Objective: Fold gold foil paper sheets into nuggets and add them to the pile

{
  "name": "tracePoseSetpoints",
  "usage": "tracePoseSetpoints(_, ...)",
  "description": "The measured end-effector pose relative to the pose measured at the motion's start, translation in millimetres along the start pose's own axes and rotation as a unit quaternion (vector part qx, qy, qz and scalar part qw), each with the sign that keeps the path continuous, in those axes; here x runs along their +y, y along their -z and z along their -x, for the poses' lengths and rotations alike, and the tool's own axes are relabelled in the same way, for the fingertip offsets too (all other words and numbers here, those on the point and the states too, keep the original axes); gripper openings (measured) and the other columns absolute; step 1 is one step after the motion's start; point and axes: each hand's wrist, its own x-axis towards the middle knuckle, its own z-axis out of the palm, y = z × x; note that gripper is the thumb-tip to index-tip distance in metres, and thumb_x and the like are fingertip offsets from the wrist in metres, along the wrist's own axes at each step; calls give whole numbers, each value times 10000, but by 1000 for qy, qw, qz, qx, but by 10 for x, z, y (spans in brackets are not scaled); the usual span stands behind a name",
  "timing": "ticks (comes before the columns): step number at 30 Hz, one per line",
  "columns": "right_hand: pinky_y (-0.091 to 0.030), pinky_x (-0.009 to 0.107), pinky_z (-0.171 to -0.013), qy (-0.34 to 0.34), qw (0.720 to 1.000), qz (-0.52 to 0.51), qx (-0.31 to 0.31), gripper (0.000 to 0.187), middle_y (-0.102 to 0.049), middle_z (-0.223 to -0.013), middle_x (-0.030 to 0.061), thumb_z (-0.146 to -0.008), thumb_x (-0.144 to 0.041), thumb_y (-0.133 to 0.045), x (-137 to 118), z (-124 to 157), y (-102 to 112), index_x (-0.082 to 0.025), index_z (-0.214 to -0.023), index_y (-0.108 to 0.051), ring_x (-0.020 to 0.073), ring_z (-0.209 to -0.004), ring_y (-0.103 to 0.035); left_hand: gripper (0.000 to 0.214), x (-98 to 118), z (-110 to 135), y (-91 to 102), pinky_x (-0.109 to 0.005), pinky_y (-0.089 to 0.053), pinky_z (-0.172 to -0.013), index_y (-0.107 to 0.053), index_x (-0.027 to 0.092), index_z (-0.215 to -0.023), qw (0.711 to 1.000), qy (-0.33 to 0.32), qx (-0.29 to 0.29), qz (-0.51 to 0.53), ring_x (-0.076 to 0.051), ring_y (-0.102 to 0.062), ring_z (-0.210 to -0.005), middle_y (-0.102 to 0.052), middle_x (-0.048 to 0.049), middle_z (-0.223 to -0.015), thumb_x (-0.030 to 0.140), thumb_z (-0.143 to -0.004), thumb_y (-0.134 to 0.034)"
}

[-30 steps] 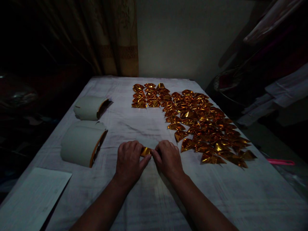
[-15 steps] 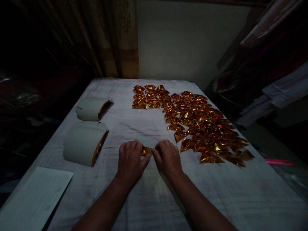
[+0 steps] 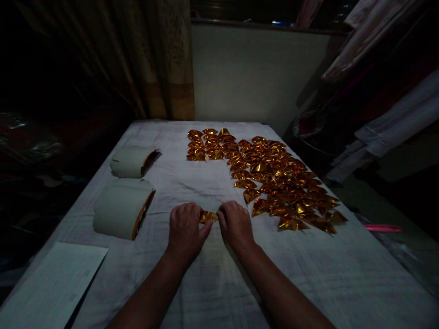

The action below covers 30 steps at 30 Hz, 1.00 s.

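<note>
Between my two hands lies a small piece of shiny gold foil paper point(image 3: 208, 216), partly folded, close above or on the white cloth. My left hand point(image 3: 187, 226) has its fingers closed over the foil's left end, with the thumb along the near side. At the other end, my right hand point(image 3: 236, 224) pinches the foil between thumb and fingers. The fingertips of both hands are partly hidden. Off to the right and behind spread many folded gold foil pieces point(image 3: 260, 167), pointed at their ends and laid close together in rows.
Two curved stacks of pale-backed sheets point(image 3: 120, 208) with orange edges sit on the left of the cloth-covered table point(image 3: 206, 283). A flat pale sheet or board point(image 3: 55, 283) lies at the near left. Beyond are a curtain point(image 3: 171, 59) and wall; clothes hang at right.
The view has tilted up slightly, showing more of the wall's top ledge. Both hands keep hold of the gold foil in nearly the same place.
</note>
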Motion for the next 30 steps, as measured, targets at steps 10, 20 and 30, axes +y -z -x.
tracePoseSetpoints(10,-339,323,-770,-39,999,-3,8,84,-659,-891,28,-938,-238,-619,-55,-54,-32,-211,-860,-634,203,-880,-594,122,2,-3,10,-450,-392,-911,-562,215,-882,1000,13,5,24,-260,-573,-917,-616,-43,-875,324,-899,-614)
tracePoseSetpoints(20,-438,324,-867,138,988,-58,42,221,-701,-1107,73,-960,-185,-559,46,263,-2,-223,-1148,-670,208,-1017,-600,177,-220,7,-3,-439,-426,-930,-664,224,-982,997,-21,-15,77,-235,-602,-992,-683,-53,-995,211,-942,-492)
tracePoseSetpoints(30,-452,367,-883,136,989,40,-45,278,-650,-1209,76,-880,-237,-685,-44,205,144,-251,-1157,-673,244,-1094,-574,318,-458,26,67,-468,-421,-971,-691,289,-1197,992,-94,-52,68,-265,-589,-1113,-668,-79,-1186,246,-899,-588)
